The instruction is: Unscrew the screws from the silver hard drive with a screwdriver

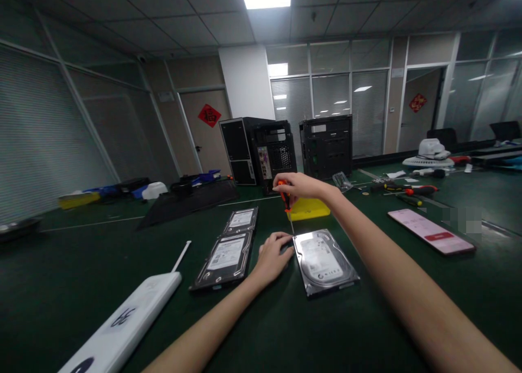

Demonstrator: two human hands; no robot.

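Note:
My right hand is closed round the orange and black handle of a screwdriver. The screwdriver stands almost upright, its tip at the far left corner of a silver hard drive lying flat on the table. Against that drive's left edge rests my left hand, fingers bent, thumb and index at the corner close to the screwdriver tip. Two more hard drives, a nearer one and a farther one, lie end to end left of my left hand, labels up.
A yellow object sits behind my right hand. Black computer cases stand at the back. To the right lie a phone and several tools. A white device marked 39 is at the near left of the green table.

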